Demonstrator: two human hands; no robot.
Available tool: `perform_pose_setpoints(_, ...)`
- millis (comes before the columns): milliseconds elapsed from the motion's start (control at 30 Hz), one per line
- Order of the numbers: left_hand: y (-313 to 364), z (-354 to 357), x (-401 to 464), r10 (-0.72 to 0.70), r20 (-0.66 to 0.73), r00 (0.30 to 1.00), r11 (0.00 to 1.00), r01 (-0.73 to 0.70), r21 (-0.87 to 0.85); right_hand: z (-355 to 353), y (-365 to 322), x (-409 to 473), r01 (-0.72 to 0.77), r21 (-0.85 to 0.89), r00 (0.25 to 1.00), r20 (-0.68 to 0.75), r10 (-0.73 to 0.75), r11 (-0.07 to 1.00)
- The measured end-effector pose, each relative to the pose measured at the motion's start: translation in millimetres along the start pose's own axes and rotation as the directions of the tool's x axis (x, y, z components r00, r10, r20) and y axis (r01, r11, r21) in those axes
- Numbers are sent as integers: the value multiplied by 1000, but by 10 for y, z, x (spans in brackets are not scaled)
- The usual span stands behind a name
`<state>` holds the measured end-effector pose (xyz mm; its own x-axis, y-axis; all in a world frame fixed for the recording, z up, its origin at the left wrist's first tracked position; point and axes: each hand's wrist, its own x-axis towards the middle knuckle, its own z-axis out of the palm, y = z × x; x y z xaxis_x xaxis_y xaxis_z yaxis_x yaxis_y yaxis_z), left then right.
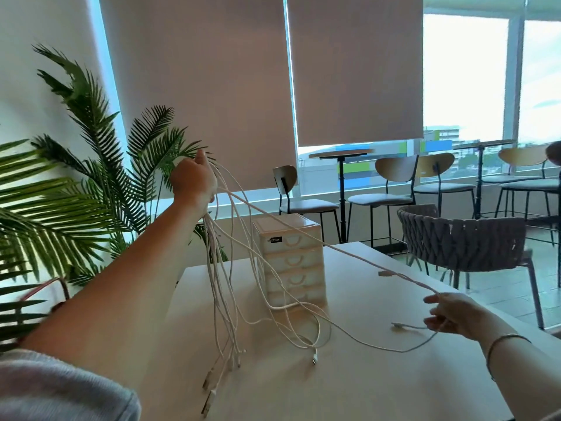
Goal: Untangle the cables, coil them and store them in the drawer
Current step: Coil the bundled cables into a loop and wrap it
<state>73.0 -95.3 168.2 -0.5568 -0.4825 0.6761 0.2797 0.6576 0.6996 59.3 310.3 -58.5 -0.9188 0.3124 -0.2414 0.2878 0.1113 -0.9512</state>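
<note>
Left hand (194,180) grips raised cables (230,268); right hand (452,314) pinches one strand

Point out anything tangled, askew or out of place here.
The white cables hang in a snarled bunch from the raised left hand; the right hand pulls one strand sideways. The drawer unit stands upright, drawers shut.

Bright daylight through tall windows (464,77) far beyond hands. Two beige roller blinds (358,68) lowered. Palm plant (76,165) behind left hand. Woven grey chair (461,241) past right hand; high tables (341,153), wooden-backed stools (396,170) behind.
</note>
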Motion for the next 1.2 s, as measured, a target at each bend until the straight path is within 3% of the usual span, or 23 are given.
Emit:
perform_pose_setpoints(100,-9,-14,23,-12,-9,1000,1000,12,-8,0,100,53,-90,59,994,-63,94,994)
perform_pose_setpoints(267,-79,-78,68,-34,-71,997,999,37,37,-69,166,10,-196,374,975,171,140,906)
perform_pose_setpoints(400,-106,19,39,-60,-63,996,998,61,10,79,57,-114,-216,527,907,420,-32,822)
perform_pose_setpoints(467,-96,75,22,-67,-50,997,998,66,-6,172,-27,-172,-201,602,891,440,-110,772)
perform_pose_setpoints(567,-72,106,-6,-73,-46,996,997,72,-37,299,-85,-102,-119,635,936,329,-128,763)
perform_pose_setpoints(667,-62,90,-18,-70,-53,996,997,68,-30,419,-30,55,77,578,995,13,-103,812)
perform_pose_setpoints(800,-40,-6,2,-58,-89,994,998,59,15,432,36,156,164,735,982,-184,-39,658)
perform_pose_setpoints(933,-13,-52,-21,-54,-121,991,996,61,60,379,43,226,168,738,934,-332,135,653)
perform_pose_setpoints(1000,-6,-48,-48,-54,-122,991,996,63,69,368,77,266,167,732,913,-368,177,661)
perform_pose_setpoints(1133,-33,-59,-22,-42,-133,990,994,56,99,322,55,319,178,736,937,-329,115,653)
perform_pose_setpoints(1200,-46,-56,-2,-47,-136,990,992,61,107,312,51,310,160,685,949,-304,80,711)
